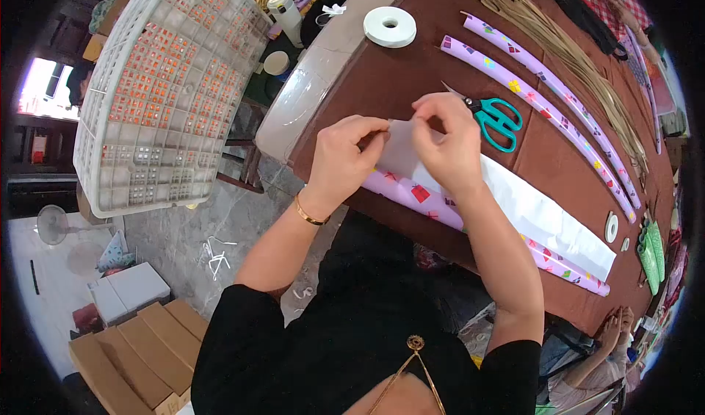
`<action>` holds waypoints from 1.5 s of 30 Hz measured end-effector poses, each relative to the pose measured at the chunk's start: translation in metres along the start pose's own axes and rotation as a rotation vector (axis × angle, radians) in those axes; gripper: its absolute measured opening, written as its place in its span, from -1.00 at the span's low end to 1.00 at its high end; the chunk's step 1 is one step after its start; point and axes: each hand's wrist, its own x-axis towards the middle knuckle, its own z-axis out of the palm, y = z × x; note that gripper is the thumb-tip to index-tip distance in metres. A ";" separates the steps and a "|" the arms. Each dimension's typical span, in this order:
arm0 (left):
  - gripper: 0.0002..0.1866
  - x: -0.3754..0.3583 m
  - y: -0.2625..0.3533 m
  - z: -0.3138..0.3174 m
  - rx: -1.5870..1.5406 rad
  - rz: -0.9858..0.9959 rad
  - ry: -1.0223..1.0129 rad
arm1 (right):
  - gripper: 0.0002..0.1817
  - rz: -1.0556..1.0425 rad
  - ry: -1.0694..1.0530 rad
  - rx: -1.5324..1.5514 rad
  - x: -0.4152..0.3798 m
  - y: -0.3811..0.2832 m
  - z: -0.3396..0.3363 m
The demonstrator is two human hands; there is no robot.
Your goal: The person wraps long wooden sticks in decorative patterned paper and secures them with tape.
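Observation:
A lilac wrapping paper (400, 189) with printed gift shapes lies along the near table edge, partly rolled, its white underside (540, 217) facing up. My left hand (345, 154) is closed in a pinch at the paper's far-left corner. Close by on the right, my right hand (449, 147) pinches thumb and forefinger together just above the sheet; whatever is between them is too small to make out. Teal-handled scissors (499, 125) lie just beyond my right hand, their blades partly hidden behind it. A white tape roll (390, 27) rests farther off on the table.
Two lilac paper rolls (543, 105) and a bundle of brown strips (558, 44) lie across the brown-covered table (411, 77). A smaller tape roll (611, 227) sits at the right. A white plastic crate (176, 92) stands left; cardboard boxes (139, 356) are lower left. Another person's hands (617, 327) show at right.

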 end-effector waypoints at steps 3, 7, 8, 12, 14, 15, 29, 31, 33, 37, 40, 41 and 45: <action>-0.85 0.000 0.000 0.000 -0.073 -0.110 0.018 | -0.90 0.290 -0.082 -0.071 0.000 -0.003 -0.009; -0.86 0.000 -0.002 0.002 0.079 0.069 0.066 | -0.76 0.126 -0.182 0.105 0.001 0.002 -0.008; -0.86 0.000 -0.003 0.002 0.131 0.141 0.077 | -0.72 0.075 -0.184 0.036 -0.003 0.004 -0.005; -0.84 0.001 -0.002 0.001 0.157 0.193 0.065 | -0.85 0.028 -0.236 -0.059 -0.001 0.000 -0.001; -0.81 0.000 -0.003 0.001 0.000 -0.005 0.037 | -0.88 0.024 -0.225 -0.077 -0.001 0.000 -0.003; -0.81 0.000 -0.004 0.002 0.001 -0.002 0.038 | -0.90 0.022 -0.216 -0.094 -0.002 -0.001 -0.003; -0.90 0.021 -0.006 0.010 0.012 0.152 0.122 | -0.90 -0.006 -0.196 -0.099 -0.002 -0.001 0.000; -0.91 0.023 -0.005 0.009 0.013 0.129 0.118 | -0.90 -0.009 -0.180 -0.108 -0.002 -0.001 0.000; -0.93 0.024 -0.005 0.007 0.014 0.104 0.113 | -0.90 -0.004 -0.160 -0.105 -0.001 -0.002 -0.001; -0.93 0.022 -0.020 0.003 -0.360 -0.208 -0.022 | -0.92 0.009 -0.115 -0.081 -0.002 -0.001 -0.002; -0.91 0.018 -0.031 0.005 -0.798 -0.489 -0.103 | -0.92 0.026 -0.100 -0.071 -0.002 -0.002 -0.002; -0.88 0.017 -0.032 0.005 -0.999 -0.596 -0.116 | -0.92 0.031 -0.099 -0.069 -0.002 -0.001 -0.002; -0.81 0.021 -0.032 -0.005 -1.124 -0.634 -0.167 | -0.92 0.037 -0.089 -0.083 -0.002 0.000 -0.002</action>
